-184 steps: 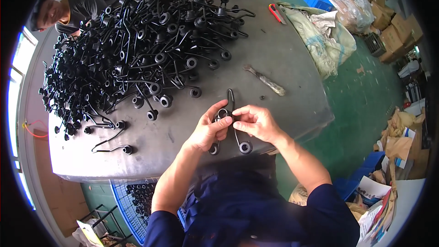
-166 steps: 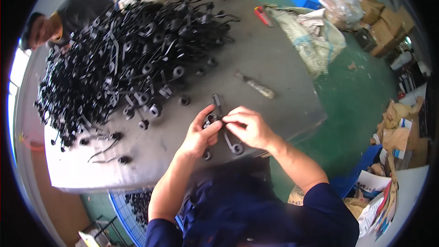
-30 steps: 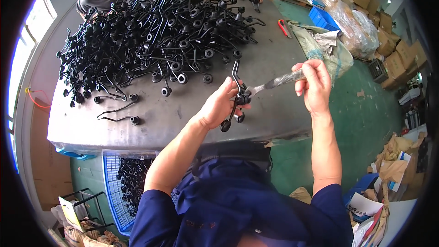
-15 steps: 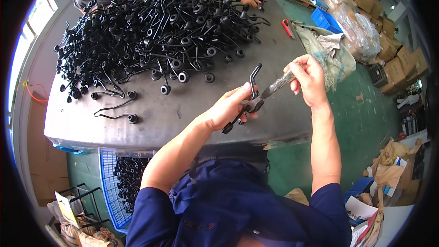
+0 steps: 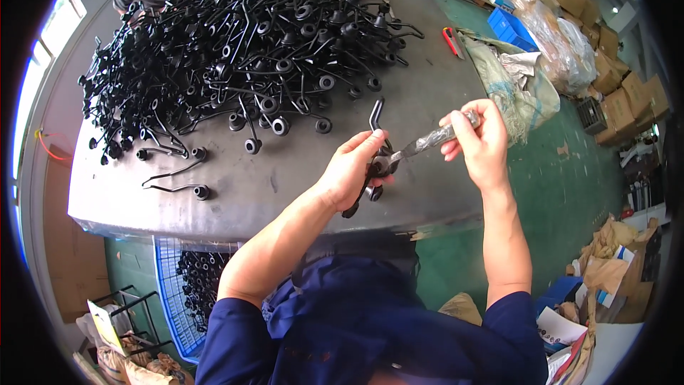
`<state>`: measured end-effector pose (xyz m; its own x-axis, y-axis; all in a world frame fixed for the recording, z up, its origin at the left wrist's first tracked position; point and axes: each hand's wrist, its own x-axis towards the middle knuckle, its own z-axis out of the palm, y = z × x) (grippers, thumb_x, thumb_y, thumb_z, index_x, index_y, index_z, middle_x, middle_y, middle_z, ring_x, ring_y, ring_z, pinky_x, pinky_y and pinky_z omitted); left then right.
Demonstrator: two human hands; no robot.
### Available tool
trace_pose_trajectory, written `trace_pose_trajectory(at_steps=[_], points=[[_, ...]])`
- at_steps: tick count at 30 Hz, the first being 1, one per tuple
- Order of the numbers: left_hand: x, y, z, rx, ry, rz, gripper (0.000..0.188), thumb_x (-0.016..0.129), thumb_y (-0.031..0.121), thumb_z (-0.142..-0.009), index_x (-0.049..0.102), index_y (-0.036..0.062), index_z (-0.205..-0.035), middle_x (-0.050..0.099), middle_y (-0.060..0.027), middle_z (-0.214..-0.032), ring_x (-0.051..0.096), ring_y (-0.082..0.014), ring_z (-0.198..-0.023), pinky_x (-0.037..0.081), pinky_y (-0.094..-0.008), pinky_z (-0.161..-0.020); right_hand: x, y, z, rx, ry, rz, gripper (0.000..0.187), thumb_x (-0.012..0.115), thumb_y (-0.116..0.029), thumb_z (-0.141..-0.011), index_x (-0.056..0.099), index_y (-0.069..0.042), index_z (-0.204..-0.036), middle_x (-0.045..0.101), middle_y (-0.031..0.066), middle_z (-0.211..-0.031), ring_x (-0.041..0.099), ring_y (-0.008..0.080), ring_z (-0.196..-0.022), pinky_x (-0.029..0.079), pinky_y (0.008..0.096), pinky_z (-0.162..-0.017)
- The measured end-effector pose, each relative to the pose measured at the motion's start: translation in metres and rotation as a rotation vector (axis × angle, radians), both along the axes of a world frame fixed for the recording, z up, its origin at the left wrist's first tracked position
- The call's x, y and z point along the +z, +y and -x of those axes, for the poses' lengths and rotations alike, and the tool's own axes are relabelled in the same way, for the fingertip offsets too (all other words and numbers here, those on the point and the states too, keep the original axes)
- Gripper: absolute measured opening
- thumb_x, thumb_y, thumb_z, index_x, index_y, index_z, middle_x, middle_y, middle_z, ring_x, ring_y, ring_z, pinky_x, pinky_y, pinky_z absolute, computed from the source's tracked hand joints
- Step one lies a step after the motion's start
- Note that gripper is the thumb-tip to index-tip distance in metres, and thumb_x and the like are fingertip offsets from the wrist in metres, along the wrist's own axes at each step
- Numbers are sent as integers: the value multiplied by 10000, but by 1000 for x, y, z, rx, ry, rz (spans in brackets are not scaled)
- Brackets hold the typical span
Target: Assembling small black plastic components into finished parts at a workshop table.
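My left hand [image 5: 349, 169] is closed around a black bent rod [image 5: 377, 115] with rounded black ends, held above the near edge of the metal table. One bent end sticks up past the thumb; dark knobby ends hang below the fingers. My right hand [image 5: 486, 144] grips a knife-like tool [image 5: 432, 140], its handle wrapped in clear film. The narrow blade points down-left, and its tip meets the black end piece by my left fingers. Whether it cuts in cannot be seen. Two loose bent rods [image 5: 174, 175] lie at the table's left.
A large heap of similar black rods [image 5: 242, 50] covers the far left of the table [image 5: 299, 199]. A red cutter [image 5: 452, 43] lies near the right edge beside a woven sack [image 5: 527, 93]. Below the table stands a blue basket [image 5: 169, 292] of black parts. Two people are across the table.
The rod in my left hand has tilted and shifted slightly left. My right hand has turned, with the blade now at the end piece. Across the table, a person's hand has moved toward the blue trays.
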<state>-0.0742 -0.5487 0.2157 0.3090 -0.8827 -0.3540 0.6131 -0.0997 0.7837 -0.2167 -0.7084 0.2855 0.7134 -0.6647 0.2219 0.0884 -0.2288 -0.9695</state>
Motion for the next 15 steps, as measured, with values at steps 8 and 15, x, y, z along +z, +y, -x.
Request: trace_pose_trajectory(at_steps=[8,15], points=[[-12,-2,-10,458,233,-58,278,461,171,-1014,515,45,-1255,573,-105,-1024,629,-242,-839,552,-407,-752,-26,55,5,-50,-36,135,160,567,-53,-962,416,-28,-1008,666,135,-906,633,101,-629,532,225,-558],[-7,-6,-13,500,230,82,160,453,142,-1006,517,58,-1127,590,-120,-1012,646,-290,-860,538,-413,-742,-132,107,44,100,194,285,175,608,-55,-941,445,-3,-979,573,63,-588,539,104,-471,406,261,-435]])
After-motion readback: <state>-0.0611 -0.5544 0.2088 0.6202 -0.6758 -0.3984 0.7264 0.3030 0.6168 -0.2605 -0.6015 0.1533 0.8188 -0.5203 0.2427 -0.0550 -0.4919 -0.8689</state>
